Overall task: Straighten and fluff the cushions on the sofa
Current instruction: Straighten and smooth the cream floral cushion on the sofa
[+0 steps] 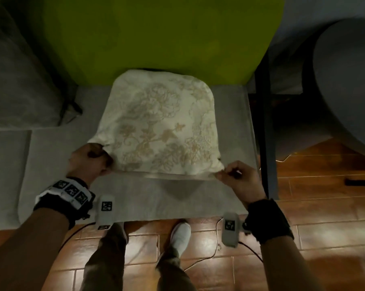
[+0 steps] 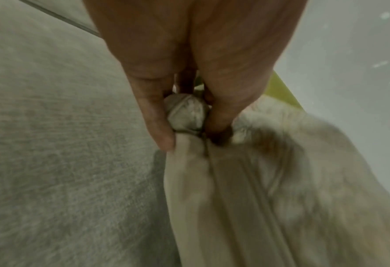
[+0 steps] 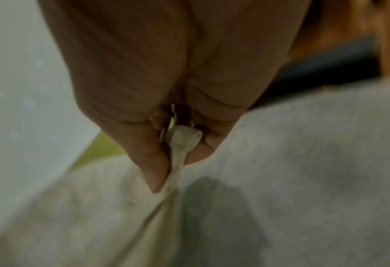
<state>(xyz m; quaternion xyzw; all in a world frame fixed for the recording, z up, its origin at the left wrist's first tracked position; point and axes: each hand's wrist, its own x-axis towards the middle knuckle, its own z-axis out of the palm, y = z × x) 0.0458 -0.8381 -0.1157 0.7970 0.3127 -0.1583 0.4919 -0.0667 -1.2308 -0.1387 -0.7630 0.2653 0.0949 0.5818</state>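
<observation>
Cushion [image 1: 160,124] lies on sofa seat [image 1: 51,160], near front edge; left hand [image 1: 89,162] and right hand [image 1: 239,181] each pinch one near corner.

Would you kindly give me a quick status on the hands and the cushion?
Left hand and right hand each pinch a near corner of the floral cushion. Cushion lies on grey sofa seat, against green cushion. Nothing in the way.
</observation>
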